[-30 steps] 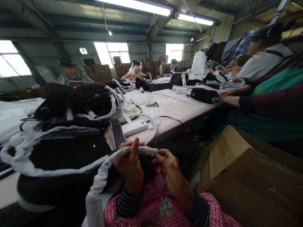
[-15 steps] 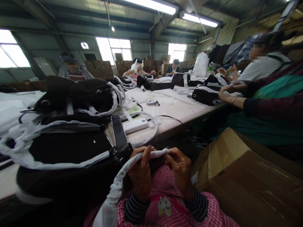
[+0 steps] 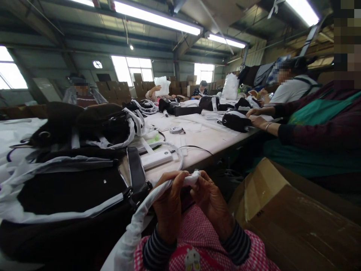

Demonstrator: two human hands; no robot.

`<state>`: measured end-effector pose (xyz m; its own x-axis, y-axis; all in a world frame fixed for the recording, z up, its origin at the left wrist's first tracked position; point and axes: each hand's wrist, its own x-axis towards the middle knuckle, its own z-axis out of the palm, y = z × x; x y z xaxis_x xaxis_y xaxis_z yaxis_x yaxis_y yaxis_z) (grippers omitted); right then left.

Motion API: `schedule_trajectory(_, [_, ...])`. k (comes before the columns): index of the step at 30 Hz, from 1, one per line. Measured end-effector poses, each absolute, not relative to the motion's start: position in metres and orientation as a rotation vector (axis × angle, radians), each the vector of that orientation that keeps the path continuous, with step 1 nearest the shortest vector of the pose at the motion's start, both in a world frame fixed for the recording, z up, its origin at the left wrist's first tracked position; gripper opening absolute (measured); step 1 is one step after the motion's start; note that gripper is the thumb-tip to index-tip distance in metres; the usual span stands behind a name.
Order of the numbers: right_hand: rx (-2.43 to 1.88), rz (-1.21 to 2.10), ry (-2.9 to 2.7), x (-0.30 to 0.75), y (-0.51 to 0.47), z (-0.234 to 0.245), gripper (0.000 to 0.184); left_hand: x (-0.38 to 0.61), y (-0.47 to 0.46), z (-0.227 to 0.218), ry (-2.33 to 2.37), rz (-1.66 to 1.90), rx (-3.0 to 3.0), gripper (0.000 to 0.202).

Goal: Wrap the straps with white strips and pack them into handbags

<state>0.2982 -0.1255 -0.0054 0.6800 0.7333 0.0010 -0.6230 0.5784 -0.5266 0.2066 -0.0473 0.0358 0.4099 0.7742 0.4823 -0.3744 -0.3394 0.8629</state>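
A strap wrapped in thin white paper (image 3: pixel 143 209) runs up from the bottom of the view into my hands. My left hand (image 3: pixel 170 205) is closed around it, thumb on top. At its tip, the fingers of my right hand (image 3: pixel 210 201) pinch the white wrapping, which looks bunched there. What lies inside the wrapping is hidden. Left of my hands lies a black bag (image 3: pixel 73 188) with a white-wrapped strap along its opening and a dark buckled band (image 3: pixel 136 169).
More black bags (image 3: pixel 84 124) are heaped on the pale table (image 3: pixel 197 150), beside a white flat case (image 3: pixel 156 160) and a coiled strap (image 3: pixel 177 130). At my right stands an open cardboard box (image 3: pixel 293 214). A co-worker's hands (image 3: pixel 261 120) touch a black bag; others sit farther off.
The wrapped tip has become more bunched between my right fingers, and my hands are slightly closer together. My view has shifted a little. A far person now holds up a white sheet.
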Motion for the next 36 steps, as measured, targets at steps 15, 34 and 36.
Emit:
schedule_trajectory(15, [-0.964, 0.341, -0.471, 0.361, -0.158, 0.016, 0.025, 0.103, 0.000, -0.016, 0.306, -0.065, 1.066, 0.068])
schedule_trajectory(34, [-1.483, 0.218, -0.875, 0.317, -0.159, 0.046, 0.020, 0.116, -0.014, 0.008, 0.440, 0.142, 1.941, 0.047])
schedule_trajectory(36, [-1.487, 0.231, -0.885, 0.313, -0.158, 0.043, 0.019, 0.119, -0.018, 0.010, 0.412, 0.154, 1.984, 0.047])
